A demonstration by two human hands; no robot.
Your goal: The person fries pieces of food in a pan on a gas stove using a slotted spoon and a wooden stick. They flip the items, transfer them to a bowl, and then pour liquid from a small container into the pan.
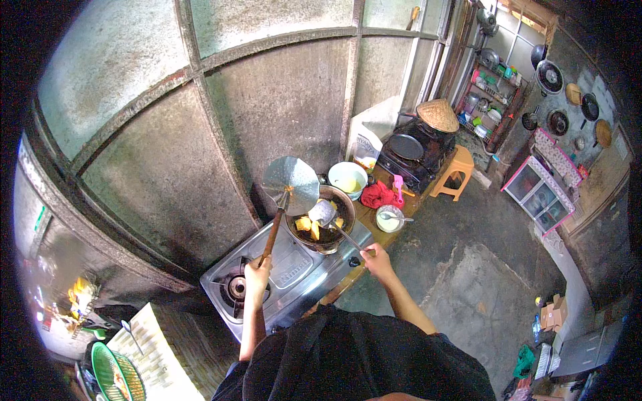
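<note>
My left hand [258,273] grips the wooden handle of a large perforated skimmer [296,183], whose round metal head is raised at the wall side of the frying pan [321,246]. A metal spatula [346,236] is held by its handle in my right hand [377,261]. Its broad blade lies inside the pan among several yellow-orange fried pieces [303,223] in dark oil. The pan sits on the far burner of a steel two-burner gas stove [288,260]; the near burner [236,287] has nothing on it. The skimmer covers part of the pan's rim.
Beyond the pan are a pale bowl [348,179] with yellowish contents, a red cloth [377,194], a pink spoon [398,184] and a bowl of white batter [389,220] with a spoon. Farther off stand a black stove [409,155] and an orange stool [454,173]. A green basket [108,371] is at lower left.
</note>
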